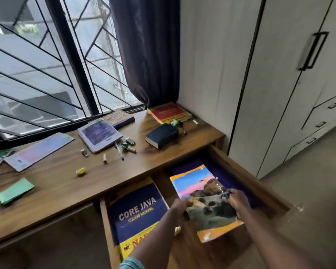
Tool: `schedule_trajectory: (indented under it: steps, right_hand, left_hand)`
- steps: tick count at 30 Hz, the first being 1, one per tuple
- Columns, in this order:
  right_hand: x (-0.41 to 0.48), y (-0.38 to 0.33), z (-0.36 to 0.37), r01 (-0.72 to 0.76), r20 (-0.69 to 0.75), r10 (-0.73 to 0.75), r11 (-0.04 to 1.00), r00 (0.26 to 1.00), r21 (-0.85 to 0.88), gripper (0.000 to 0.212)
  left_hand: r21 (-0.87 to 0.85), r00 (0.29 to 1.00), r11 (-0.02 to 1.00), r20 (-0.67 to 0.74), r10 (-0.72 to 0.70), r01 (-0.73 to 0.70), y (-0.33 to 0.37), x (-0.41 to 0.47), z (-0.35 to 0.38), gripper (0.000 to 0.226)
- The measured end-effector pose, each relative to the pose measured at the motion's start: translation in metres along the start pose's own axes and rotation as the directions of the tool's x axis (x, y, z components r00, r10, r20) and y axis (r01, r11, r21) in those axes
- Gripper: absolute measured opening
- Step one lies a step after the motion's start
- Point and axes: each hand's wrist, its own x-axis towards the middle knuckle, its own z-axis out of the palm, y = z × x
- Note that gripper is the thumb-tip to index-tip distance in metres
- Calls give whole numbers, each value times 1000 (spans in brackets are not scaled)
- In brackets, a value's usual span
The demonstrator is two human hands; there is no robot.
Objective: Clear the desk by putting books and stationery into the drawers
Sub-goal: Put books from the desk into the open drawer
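Two bare forearms reach into the open drawer (257, 181) at the bottom of the view. On the drawer's left side lies a blue and yellow "CORE JAVA" book (138, 212), flat. Just right of it the left hand (179, 207) grips the left edge of a landscape-cover notebook (202, 193), and the right hand (238, 199) grips its right edge, fingers curled over the cover. The notebook sits tilted within the drawer's right half, over a purple lining; whether it touches the bottom cannot be told. Above, on the wooden desk (66, 183), from left to right: a green pad (15, 191), a long lilac booklet (39, 151), a purple notebook (100, 134) with a pen (118, 151) just beside it among small bits of stationery too blurred to name, a thick black book (162, 135) and, at the back corner, a red book (169, 112).
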Motion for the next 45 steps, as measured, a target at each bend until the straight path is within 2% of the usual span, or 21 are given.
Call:
schedule_trajectory:
  steps: [3,5,6,8,10,13,17,20,22,25,30,32,33,37,39,43,45]
  right_hand:
    - [21,-5,0,-19,17,20,999,1000,-50,44]
    - [38,-11,1,-13,22,15,997,1000,-78,45]
    - [50,-15,1,-6,29,9,995,1000,-101,45]
    - [68,-22,2,9,41,-2,987,999,-160,42]
    - [86,-26,5,6,54,5,980,999,-200,40]
    - [105,-31,10,16,59,-1,968,998,-250,41]
    - [129,-33,22,26,43,-15,964,999,-264,40]
    - [139,-33,34,35,47,-23,963,999,-269,35]
    - [142,-31,40,51,35,-42,950,999,-308,39]
    - [143,-24,45,109,-9,-120,930,993,-351,34]
    - [152,-28,44,156,-28,-173,939,985,-305,25]
    - [155,-29,42,166,-20,-181,934,983,-316,28]
    - [157,-28,41,176,-14,-190,930,982,-324,29]
    - [154,-18,45,244,-9,-272,877,962,-414,30]
    - [149,-13,47,276,-3,-336,780,942,-561,38]
    - [137,-13,49,335,54,-427,620,903,-709,46]
    - [127,-19,56,384,100,-465,568,880,-728,42]
  left_hand:
    - [140,995,990,-100,27,-13,10,32,6,10]
    - [130,995,991,-90,41,-29,18,54,8,8]
    - [98,994,995,-103,45,-35,21,68,10,24]
    - [124,988,992,-147,52,-34,27,87,16,38]
    - [242,977,970,-211,37,16,29,110,20,41]
    - [406,950,913,-298,95,36,35,119,20,34]
    - [411,938,912,-318,140,3,44,137,21,27]
    - [422,934,906,-336,121,34,43,145,23,33]
    - [442,944,895,-314,98,54,40,147,26,40]
    - [496,964,868,-240,115,20,30,143,31,60]
    - [510,971,859,-185,150,-35,17,135,36,101]
    - [589,979,808,-150,137,-23,18,127,39,131]
    - [634,981,773,-132,140,-25,18,125,41,135]
    - [737,986,676,-107,126,-6,15,124,49,122]
    - [756,986,653,-135,100,37,11,127,53,115]
    - [651,980,753,-193,45,94,18,121,56,83]
    - [651,981,753,-190,41,95,23,112,54,70]
